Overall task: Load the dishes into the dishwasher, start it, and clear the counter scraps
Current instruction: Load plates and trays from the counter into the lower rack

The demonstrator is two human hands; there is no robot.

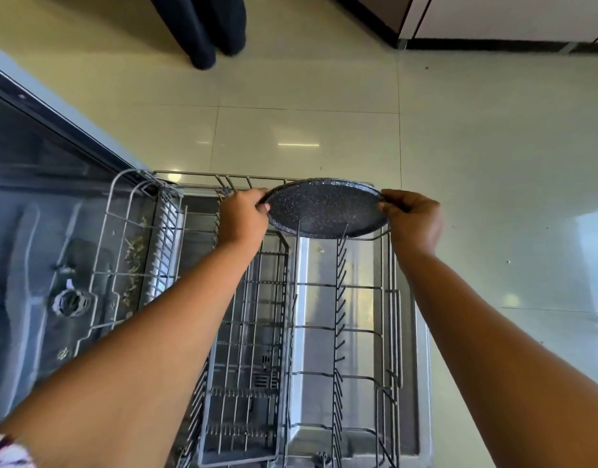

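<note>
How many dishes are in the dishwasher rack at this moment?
1: a dark speckled plate at the far end of the pulled-out lower rack, gripped at its edges by the left hand and right hand. The rack's near end is out of frame.

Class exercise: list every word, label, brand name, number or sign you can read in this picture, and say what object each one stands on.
None can be read. The speckled plate, the dishwasher rack and the open dishwasher door show no legible text.

Head-worn, steeply downward over rack [324, 332]
</note>
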